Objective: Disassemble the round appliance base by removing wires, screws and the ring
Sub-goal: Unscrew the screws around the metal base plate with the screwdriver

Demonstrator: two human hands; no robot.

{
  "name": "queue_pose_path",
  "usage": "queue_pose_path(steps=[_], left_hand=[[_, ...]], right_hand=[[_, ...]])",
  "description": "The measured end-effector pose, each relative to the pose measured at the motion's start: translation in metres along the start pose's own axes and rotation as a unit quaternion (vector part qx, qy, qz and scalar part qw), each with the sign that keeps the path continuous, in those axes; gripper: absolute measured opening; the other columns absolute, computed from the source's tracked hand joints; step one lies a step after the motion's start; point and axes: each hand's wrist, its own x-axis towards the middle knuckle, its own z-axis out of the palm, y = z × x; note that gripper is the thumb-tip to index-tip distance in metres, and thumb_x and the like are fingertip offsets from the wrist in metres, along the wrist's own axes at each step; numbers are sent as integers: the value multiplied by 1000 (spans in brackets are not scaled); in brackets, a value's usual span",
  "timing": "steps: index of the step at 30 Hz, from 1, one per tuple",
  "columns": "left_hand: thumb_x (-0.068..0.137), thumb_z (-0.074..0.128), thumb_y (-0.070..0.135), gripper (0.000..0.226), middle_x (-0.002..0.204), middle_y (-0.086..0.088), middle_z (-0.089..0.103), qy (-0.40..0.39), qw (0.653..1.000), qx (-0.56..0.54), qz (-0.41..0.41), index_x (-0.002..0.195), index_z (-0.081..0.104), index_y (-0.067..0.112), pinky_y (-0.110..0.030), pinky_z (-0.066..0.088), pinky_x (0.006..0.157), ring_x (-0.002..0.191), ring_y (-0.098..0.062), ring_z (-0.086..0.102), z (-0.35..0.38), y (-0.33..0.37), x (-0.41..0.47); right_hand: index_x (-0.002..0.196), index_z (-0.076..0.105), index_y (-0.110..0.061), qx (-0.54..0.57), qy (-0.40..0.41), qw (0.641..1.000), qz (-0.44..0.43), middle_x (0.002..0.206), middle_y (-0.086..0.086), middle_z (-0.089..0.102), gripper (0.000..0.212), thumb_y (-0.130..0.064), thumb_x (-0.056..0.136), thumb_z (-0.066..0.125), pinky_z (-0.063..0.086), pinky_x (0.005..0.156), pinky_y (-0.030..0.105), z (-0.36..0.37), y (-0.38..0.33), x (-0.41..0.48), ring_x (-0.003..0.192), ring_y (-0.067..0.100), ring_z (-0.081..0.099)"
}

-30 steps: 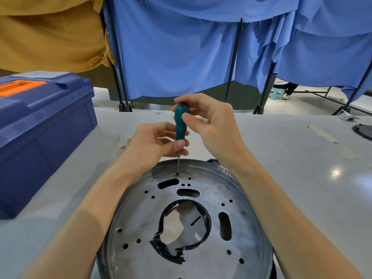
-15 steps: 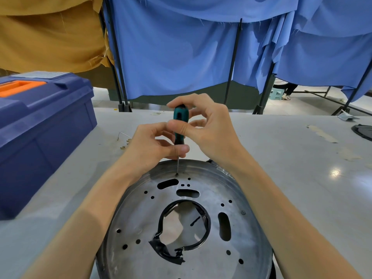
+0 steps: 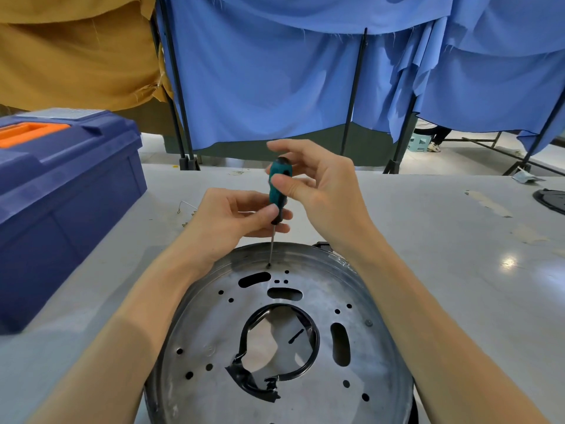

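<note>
Since half a second back the right hand (image 3: 324,191) has loosened on the screwdriver (image 3: 279,182). Its forefinger is now lifted clear above the handle top and the other fingers are spread behind. The thumb pad presses the front of the teal handle, with a fingertip showing on its far side, so it is only a light pinch. The left hand (image 3: 232,221) has not shifted; thumb and curled fingers pinch the black lower end of the handle where the shaft begins. Head view: the screwdriver stands near upright, its thin shaft running down to a small screw (image 3: 269,265) at the far edge of the base (image 3: 214,332), tip seated on it. The base is a round grey metal plate, flat on the table (image 3: 443,255) between both forearms, pierced with slots and small holes. A black ring (image 3: 312,353), ragged at its near-left side, lines the big centre opening. Another screw head (image 3: 369,323) shows on the right part of the plate. A blue toolbox (image 3: 61,194) with an orange handle sits left, apart from the base. Bits of bent wire (image 3: 186,206) lie beyond the left hand. Blue cloth (image 3: 260,87) and mustard cloth (image 3: 76,56) hang behind.
</note>
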Motion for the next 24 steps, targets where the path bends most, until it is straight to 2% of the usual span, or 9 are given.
queue_pose_path(steps=[2, 4, 7, 10, 13, 18, 20, 22, 24], left_hand=[[88, 62, 6, 16, 90, -10, 76, 10, 1000, -4, 3, 101, 70, 6, -30, 60, 75, 81, -28, 74, 0, 0, 0], [80, 69, 8, 15, 87, -9, 75, 31, 999, 13, 10, 95, 70, 7, -28, 60, 72, 75, -28, 74, 1, 1, 1], [62, 78, 22, 39, 90, -12, 69, 46, 998, 45, 23, 97, 69, 6, -27, 59, 72, 72, -27, 74, 2, 2, 2], [68, 73, 27, 33, 90, -7, 73, 29, 999, 24, 4, 96, 71, 10, -27, 60, 74, 76, -25, 74, 3, 2, 1], [80, 66, 18, 20, 89, -9, 76, 10, 1000, 1, -5, 96, 71, 8, -24, 58, 72, 79, -25, 74, 2, 0, 1], [62, 76, 29, 39, 88, -7, 72, 40, 998, 54, 17, 95, 70, 10, -19, 57, 68, 72, -22, 74, 2, 1, 2], [69, 72, 28, 32, 90, -5, 74, 23, 999, 42, 10, 98, 70, 13, -19, 57, 70, 75, -21, 74, 2, 1, 2], [84, 64, 17, 17, 90, -6, 76, 3, 1000, 10, 2, 99, 70, 13, -20, 57, 71, 80, -22, 74, 2, 0, 1], [90, 59, 5, 16, 88, -7, 76, -2, 1000, 8, 6, 99, 69, 12, -21, 57, 72, 81, -22, 74, 1, -2, 2]], right_hand=[[113, 65, -5, 24, -7, 1000, 6, 100, 11, 70, 28, 7, 88, 60, 56, 83, 23, -1, 1, 0, 96, 22, 66], [111, 66, -10, 1, -20, 1000, 2, 101, 4, 70, 22, -2, 91, 61, 55, 84, 22, 1, 0, -1, 99, 17, 64], [114, 67, -21, -56, -29, 998, -15, 104, -2, 64, 27, -17, 87, 71, 53, 79, 18, 4, -1, -2, 96, 12, 60], [118, 65, -18, -31, -8, 999, -3, 99, -2, 63, 35, -8, 84, 72, 53, 78, 20, 2, 0, 0, 91, 14, 59], [113, 64, -10, 5, -12, 1000, 10, 103, 6, 68, 29, 3, 87, 64, 55, 81, 22, 1, 0, 0, 98, 21, 63], [117, 66, -19, -65, -27, 997, -16, 109, 2, 63, 32, -17, 86, 71, 53, 77, 17, 4, -2, -2, 93, 10, 58], [120, 65, -18, -60, -19, 998, -13, 104, 0, 63, 36, -12, 85, 72, 53, 75, 19, 3, -1, -1, 91, 12, 59], [119, 63, -14, -30, -7, 1000, 2, 99, -1, 64, 36, -2, 85, 69, 55, 79, 25, 1, -1, 0, 92, 15, 62], [115, 64, -11, -16, -7, 1000, 8, 102, 2, 68, 31, 3, 87, 64, 55, 83, 25, 1, 0, 0, 95, 16, 63]])
